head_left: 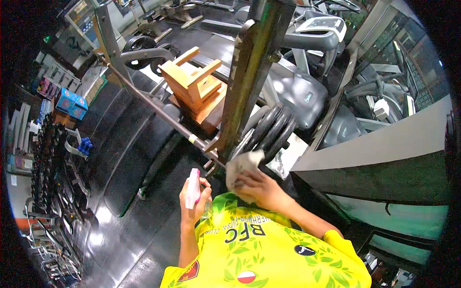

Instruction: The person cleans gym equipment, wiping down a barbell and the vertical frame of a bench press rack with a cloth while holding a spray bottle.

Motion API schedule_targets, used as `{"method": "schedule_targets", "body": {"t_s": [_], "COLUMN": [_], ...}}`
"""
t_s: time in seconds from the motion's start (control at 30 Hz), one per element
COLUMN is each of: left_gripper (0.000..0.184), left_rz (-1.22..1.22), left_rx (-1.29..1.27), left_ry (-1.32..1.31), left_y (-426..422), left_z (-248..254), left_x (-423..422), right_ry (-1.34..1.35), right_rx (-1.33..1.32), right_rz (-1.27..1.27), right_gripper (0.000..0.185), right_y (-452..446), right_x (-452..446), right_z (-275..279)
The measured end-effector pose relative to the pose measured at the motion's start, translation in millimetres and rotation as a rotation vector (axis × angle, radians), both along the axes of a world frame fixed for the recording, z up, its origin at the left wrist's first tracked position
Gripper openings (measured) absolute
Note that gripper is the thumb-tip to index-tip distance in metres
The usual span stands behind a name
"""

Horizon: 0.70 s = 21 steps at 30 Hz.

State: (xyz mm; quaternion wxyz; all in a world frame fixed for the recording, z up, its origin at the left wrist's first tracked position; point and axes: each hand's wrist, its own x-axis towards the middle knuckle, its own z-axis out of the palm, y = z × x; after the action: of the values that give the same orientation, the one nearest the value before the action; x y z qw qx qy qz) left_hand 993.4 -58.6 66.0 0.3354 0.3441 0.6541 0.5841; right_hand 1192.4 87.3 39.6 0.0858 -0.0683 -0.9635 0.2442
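My left hand (196,198) is wrapped round a spray bottle with a white and pink trigger head (193,188), held upright in front of my yellow shirt. In my right hand (252,186) is a pale, crumpled cloth (243,168), held near the end of the metal barbell (168,117) and the foot of the dark upright post (249,72). Whether the cloth touches the bar or post I cannot tell. Black weight plates (273,129) stand just beyond the cloth.
A wooden box-like stand (194,86) lies beyond the bar. Behind the post is a treadmill (300,93). A black bench (139,163) stretches to the left, with a dumbbell rack (48,163) further left. A mirror (384,105) is at the right.
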Motion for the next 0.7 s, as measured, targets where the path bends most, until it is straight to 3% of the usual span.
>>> {"method": "schedule_targets", "body": {"t_s": [0.2, 0.27, 0.33, 0.4, 0.53, 0.6, 0.67, 0.7], "left_gripper": [0.023, 0.023, 0.023, 0.023, 0.023, 0.022, 0.021, 0.021], "left_rz": [0.044, 0.034, 0.025, 0.025, 0.036, 0.053, 0.067, 0.089], "left_rx": [0.017, 0.010, -0.004, 0.009, -0.006, -0.006, -0.001, 0.022], "left_ry": [-0.030, -0.011, 0.052, 0.043, 0.016, 0.009, 0.007, -0.004], "left_y": [13, 15, 14, 13, 9, 5, 2, 1], "left_z": [11, 12, 10, 11, 10, 14, 16, 15], "left_x": [7, 9, 12, 15, 25, 32, 36, 38], "right_ry": [0.043, -0.012, 0.010, 0.005, -0.078, -0.048, 0.138, -0.049], "right_rx": [-0.141, -0.539, -0.588, -0.876, -0.760, -0.845, -0.484, -0.400], "right_rz": [-0.066, -0.240, -0.297, -0.430, -0.477, -0.402, -0.410, -0.404], "right_gripper": [0.061, 0.056, 0.049, 0.042, 0.039, 0.042, 0.047, 0.051], "right_y": [-1, 4, 11, 19, 40, 37, 15, 6], "right_x": [-1, -1, -6, -9, -14, -13, -6, -2], "right_z": [-16, -15, -11, -17, -42, -37, 0, 2]}}
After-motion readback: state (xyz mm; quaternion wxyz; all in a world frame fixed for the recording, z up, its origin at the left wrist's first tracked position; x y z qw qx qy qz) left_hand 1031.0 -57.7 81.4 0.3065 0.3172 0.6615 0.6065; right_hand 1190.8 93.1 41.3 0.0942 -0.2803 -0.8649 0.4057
